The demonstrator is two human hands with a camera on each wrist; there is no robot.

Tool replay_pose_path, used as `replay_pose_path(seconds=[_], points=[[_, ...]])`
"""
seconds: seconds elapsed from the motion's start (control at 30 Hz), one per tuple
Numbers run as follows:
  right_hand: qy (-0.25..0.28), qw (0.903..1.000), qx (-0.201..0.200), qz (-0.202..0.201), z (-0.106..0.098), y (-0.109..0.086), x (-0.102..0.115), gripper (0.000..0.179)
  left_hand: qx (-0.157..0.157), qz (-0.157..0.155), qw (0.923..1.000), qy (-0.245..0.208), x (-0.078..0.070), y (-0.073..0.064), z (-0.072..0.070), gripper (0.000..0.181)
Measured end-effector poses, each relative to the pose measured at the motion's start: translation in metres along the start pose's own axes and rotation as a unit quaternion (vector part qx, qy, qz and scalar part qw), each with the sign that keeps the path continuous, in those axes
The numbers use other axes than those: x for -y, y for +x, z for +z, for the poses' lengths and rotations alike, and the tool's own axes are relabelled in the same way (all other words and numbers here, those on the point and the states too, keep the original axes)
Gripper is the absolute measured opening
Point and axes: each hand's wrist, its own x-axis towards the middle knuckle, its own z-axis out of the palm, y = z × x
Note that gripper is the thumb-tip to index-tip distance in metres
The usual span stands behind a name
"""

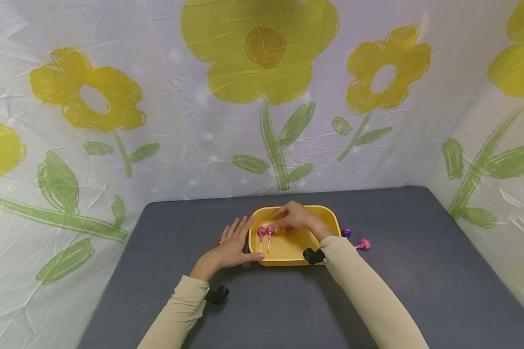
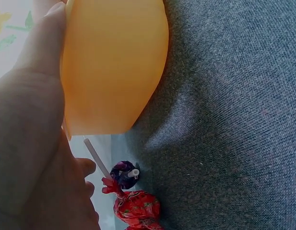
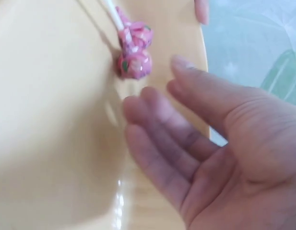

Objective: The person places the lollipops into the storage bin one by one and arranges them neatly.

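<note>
Two pink-wrapped lollipops point(image 1: 261, 231) lie side by side at the left end of a yellow plastic tray point(image 1: 284, 263), sticks toward the near side. My left hand point(image 1: 231, 249) rests against the tray's left end, fingers straight and spread, thumb on the near rim. Inside the tray, my right hand point(image 1: 297, 215) hovers just right of the lollipop heads. The right wrist view shows its fingers loosely bent, with nothing between thumb and fingertips, close to the pink lollipop heads point(image 3: 136, 63).
Beyond my left hand, a red-wrapped lollipop point(image 2: 136, 207) and a dark purple one point(image 2: 124, 173) lie on the grey table point(image 1: 270, 310). Right of the tray are a purple lollipop point(image 1: 346, 232) and a pink one point(image 1: 364, 244). A flower-printed cloth point(image 1: 192, 145) hangs behind.
</note>
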Motion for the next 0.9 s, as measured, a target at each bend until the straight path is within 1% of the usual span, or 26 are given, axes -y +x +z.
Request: replay_pose_path(seconds=[0.1, 0.27, 0.4, 0.53, 0.67, 0.73, 0.8, 0.9], points=[[-0.003, 0.9999, -0.005, -0.011, -0.011, -0.009, 0.000, 0.037, 0.002, -0.004, 1.0000, 0.000, 0.000, 0.000, 0.000, 0.119], [0.019, 0.9993, -0.013, -0.029, -0.037, -0.029, -0.006, 0.040, 0.002, -0.007, 1.0000, -0.001, 0.001, 0.001, 0.001, 0.120], [0.025, 0.9984, -0.044, -0.024, -0.061, -0.053, -0.013, 0.041, -0.001, -0.002, 1.0000, 0.002, 0.001, 0.001, 0.001, 0.120], [0.022, 0.9939, -0.106, -0.018, -0.083, -0.082, -0.027, 0.043, -0.006, 0.005, 0.9999, -0.010, 0.002, 0.001, 0.001, 0.122], [0.029, 0.9825, -0.183, -0.015, -0.095, -0.111, -0.049, 0.047, -0.006, 0.007, 0.9999, -0.015, 0.004, 0.002, 0.003, 0.123], [0.032, 0.9761, -0.215, -0.011, -0.097, -0.125, -0.061, 0.050, -0.002, 0.007, 0.9999, -0.011, 0.005, 0.003, 0.004, 0.123], [0.034, 0.9702, -0.240, -0.002, -0.095, -0.138, -0.072, 0.052, -0.006, 0.009, 0.9998, -0.014, 0.005, 0.003, 0.004, 0.123], [0.033, 0.9631, -0.267, 0.009, -0.088, -0.153, -0.091, 0.053, -0.003, 0.004, 0.9999, -0.012, 0.004, 0.002, 0.003, 0.122]])
